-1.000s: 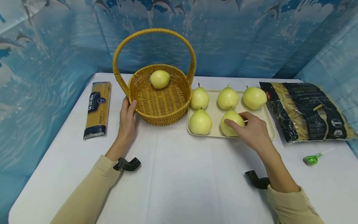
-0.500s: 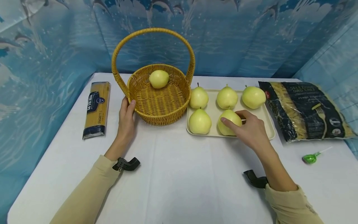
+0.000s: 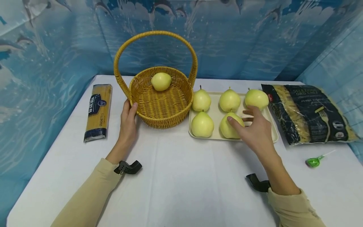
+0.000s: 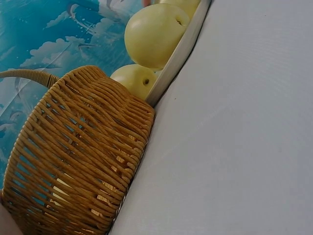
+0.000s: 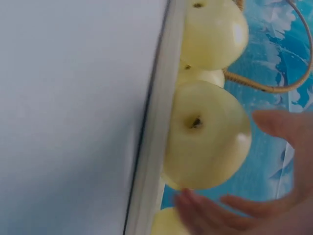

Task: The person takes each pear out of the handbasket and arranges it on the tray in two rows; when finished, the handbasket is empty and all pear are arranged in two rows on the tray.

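My left hand (image 3: 128,124) holds the left side of a round wicker basket (image 3: 163,121), thumb over the rim beside the handle's foot. One yellow-green pear (image 3: 161,81) lies inside at the back; the left wrist view shows the basket's woven wall (image 4: 83,156) close up. Several more pears stand in two rows on a cream tray (image 3: 216,115). At the front row's right-hand pear (image 3: 230,127), my right hand (image 3: 256,130) has its thumb and fingers spread around it. In the right wrist view a gap shows between the thumb (image 5: 279,125) and that pear (image 5: 210,147).
A spaghetti packet (image 3: 98,112) lies left of the basket. Right of the tray is a dark pasta bag (image 3: 314,115), with a green lollipop (image 3: 313,162) in front of it. A blue dolphin-print curtain (image 3: 227,41) hangs behind the white table (image 3: 181,183).
My right hand's fingers have spread away from the front pear they were around; the pear stays on the tray. My left hand and the basket keep their place.
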The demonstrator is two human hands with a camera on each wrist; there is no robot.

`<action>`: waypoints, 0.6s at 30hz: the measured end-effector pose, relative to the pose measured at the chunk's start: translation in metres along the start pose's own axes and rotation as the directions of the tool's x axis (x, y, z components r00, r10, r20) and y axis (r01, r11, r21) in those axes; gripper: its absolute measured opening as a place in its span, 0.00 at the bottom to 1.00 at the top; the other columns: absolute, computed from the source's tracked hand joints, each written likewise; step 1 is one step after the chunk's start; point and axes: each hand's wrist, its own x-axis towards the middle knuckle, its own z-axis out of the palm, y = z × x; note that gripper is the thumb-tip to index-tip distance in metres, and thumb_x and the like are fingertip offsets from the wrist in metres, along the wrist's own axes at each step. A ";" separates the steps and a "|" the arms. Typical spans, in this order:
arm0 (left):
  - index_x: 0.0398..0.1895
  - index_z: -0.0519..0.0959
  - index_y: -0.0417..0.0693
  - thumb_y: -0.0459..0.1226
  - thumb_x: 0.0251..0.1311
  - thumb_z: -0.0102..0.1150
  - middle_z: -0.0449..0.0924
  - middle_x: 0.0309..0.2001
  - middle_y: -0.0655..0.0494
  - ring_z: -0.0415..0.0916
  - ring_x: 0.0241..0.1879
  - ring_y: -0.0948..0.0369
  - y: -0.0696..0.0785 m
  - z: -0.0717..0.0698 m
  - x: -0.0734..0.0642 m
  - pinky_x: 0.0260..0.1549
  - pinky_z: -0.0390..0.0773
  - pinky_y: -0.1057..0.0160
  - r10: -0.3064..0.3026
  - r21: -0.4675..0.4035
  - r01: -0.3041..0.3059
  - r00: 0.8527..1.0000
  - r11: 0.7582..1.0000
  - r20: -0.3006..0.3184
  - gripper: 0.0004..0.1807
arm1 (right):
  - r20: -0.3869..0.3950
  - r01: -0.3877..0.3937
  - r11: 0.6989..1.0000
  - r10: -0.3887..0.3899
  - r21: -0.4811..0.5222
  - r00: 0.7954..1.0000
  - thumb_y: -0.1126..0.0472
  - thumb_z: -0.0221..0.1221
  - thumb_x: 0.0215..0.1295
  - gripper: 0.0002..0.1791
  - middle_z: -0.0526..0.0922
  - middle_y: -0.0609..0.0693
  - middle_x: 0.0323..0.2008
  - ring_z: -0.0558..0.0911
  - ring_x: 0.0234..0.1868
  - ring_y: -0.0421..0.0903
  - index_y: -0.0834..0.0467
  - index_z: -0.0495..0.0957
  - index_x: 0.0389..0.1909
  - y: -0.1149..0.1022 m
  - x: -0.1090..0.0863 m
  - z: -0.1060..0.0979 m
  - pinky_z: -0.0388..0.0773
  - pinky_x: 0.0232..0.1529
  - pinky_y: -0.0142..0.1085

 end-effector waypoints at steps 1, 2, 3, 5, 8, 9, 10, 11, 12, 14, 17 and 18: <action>0.84 0.55 0.46 0.51 0.83 0.42 0.64 0.77 0.43 0.59 0.80 0.53 -0.001 0.000 0.000 0.82 0.57 0.55 0.000 -0.003 0.000 1.000 1.000 -0.002 0.34 | -0.052 0.037 0.999 -0.036 0.018 0.998 0.44 0.68 0.68 0.43 0.76 0.64 0.69 0.80 0.64 0.63 0.62 0.66 0.76 -0.001 0.000 0.001 0.80 0.59 0.60; 0.84 0.55 0.46 0.51 0.83 0.42 0.64 0.77 0.43 0.59 0.80 0.52 -0.001 -0.001 0.000 0.82 0.57 0.55 -0.001 -0.007 0.001 1.000 1.000 -0.002 0.34 | -0.100 0.073 0.997 -0.069 0.036 0.993 0.47 0.70 0.67 0.42 0.76 0.63 0.69 0.80 0.64 0.62 0.61 0.66 0.76 -0.002 -0.001 0.002 0.81 0.60 0.59; 0.84 0.55 0.47 0.51 0.83 0.42 0.64 0.77 0.43 0.59 0.80 0.52 -0.002 -0.001 0.000 0.82 0.57 0.55 -0.003 -0.012 0.003 1.000 1.000 -0.001 0.34 | -0.141 0.104 0.993 -0.095 0.055 0.985 0.50 0.71 0.66 0.42 0.76 0.61 0.69 0.80 0.65 0.60 0.61 0.67 0.76 -0.003 -0.002 0.003 0.80 0.61 0.59; 0.84 0.54 0.47 0.51 0.83 0.43 0.63 0.77 0.43 0.59 0.80 0.52 -0.002 0.001 0.001 0.82 0.56 0.54 -0.005 -0.020 0.005 1.000 1.000 0.003 0.34 | -0.187 0.143 0.987 -0.128 0.073 0.974 0.53 0.71 0.65 0.40 0.75 0.59 0.70 0.78 0.67 0.58 0.60 0.68 0.75 -0.006 -0.003 0.001 0.79 0.64 0.58; 0.84 0.54 0.47 0.51 0.83 0.42 0.62 0.78 0.43 0.58 0.80 0.53 -0.004 0.002 0.000 0.82 0.56 0.55 -0.010 -0.012 0.010 1.000 1.000 0.010 0.34 | -0.183 0.152 0.982 -0.130 0.110 0.974 0.54 0.71 0.66 0.39 0.76 0.57 0.70 0.77 0.68 0.56 0.58 0.70 0.75 -0.010 -0.005 0.000 0.78 0.66 0.58; 0.84 0.54 0.47 0.51 0.83 0.42 0.63 0.78 0.44 0.58 0.80 0.54 -0.005 0.003 0.000 0.82 0.56 0.55 -0.010 -0.008 0.011 1.000 1.000 0.010 0.35 | -0.177 0.155 0.981 -0.133 0.115 0.975 0.54 0.71 0.66 0.39 0.76 0.57 0.70 0.77 0.68 0.57 0.58 0.70 0.75 -0.012 -0.005 0.001 0.78 0.66 0.58; 0.84 0.54 0.47 0.51 0.83 0.42 0.63 0.78 0.44 0.58 0.80 0.54 -0.005 0.003 -0.001 0.82 0.56 0.56 -0.011 -0.004 0.011 1.000 1.000 0.009 0.34 | -0.169 0.164 0.980 -0.143 0.115 0.975 0.54 0.72 0.65 0.39 0.76 0.57 0.70 0.77 0.68 0.57 0.58 0.70 0.75 -0.015 -0.005 0.002 0.77 0.66 0.59; 0.84 0.54 0.47 0.51 0.83 0.42 0.63 0.78 0.44 0.58 0.80 0.55 -0.005 0.003 -0.001 0.82 0.56 0.56 -0.010 0.000 0.010 1.000 1.000 0.009 0.35 | -0.159 0.180 0.977 -0.161 0.115 0.974 0.55 0.72 0.65 0.39 0.76 0.58 0.70 0.76 0.68 0.58 0.58 0.70 0.75 -0.018 -0.004 0.003 0.77 0.67 0.59; 0.84 0.54 0.47 0.51 0.83 0.42 0.63 0.78 0.44 0.58 0.80 0.55 -0.005 0.003 -0.002 0.82 0.56 0.56 -0.009 0.004 0.009 1.000 1.000 0.008 0.34 | -0.151 0.202 0.972 -0.184 0.115 0.971 0.55 0.72 0.65 0.39 0.76 0.59 0.69 0.76 0.68 0.59 0.58 0.70 0.75 -0.023 -0.003 0.006 0.76 0.66 0.60; 0.84 0.54 0.48 0.52 0.83 0.42 0.63 0.78 0.45 0.58 0.80 0.55 -0.003 0.003 -0.002 0.82 0.56 0.55 -0.009 0.012 0.009 1.000 1.000 0.004 0.35 | -0.121 0.235 0.966 -0.221 0.111 0.968 0.55 0.72 0.64 0.39 0.76 0.59 0.69 0.76 0.67 0.60 0.57 0.71 0.74 -0.034 -0.001 0.011 0.75 0.66 0.60; 0.85 0.53 0.49 0.52 0.82 0.42 0.62 0.79 0.46 0.58 0.80 0.55 0.000 0.001 -0.002 0.82 0.55 0.55 -0.009 0.020 0.009 1.000 1.000 0.000 0.35 | -0.076 0.277 0.952 -0.269 0.128 0.960 0.55 0.72 0.64 0.38 0.77 0.57 0.69 0.77 0.67 0.60 0.55 0.71 0.74 -0.055 0.003 0.020 0.75 0.65 0.59; 0.85 0.53 0.49 0.52 0.82 0.42 0.62 0.79 0.46 0.57 0.81 0.55 0.000 0.001 -0.001 0.82 0.55 0.55 -0.009 0.020 0.009 1.000 1.000 0.000 0.35 | -0.063 0.283 0.949 -0.277 0.142 0.959 0.55 0.72 0.64 0.38 0.77 0.56 0.69 0.77 0.67 0.59 0.55 0.72 0.74 -0.061 0.005 0.023 0.76 0.65 0.58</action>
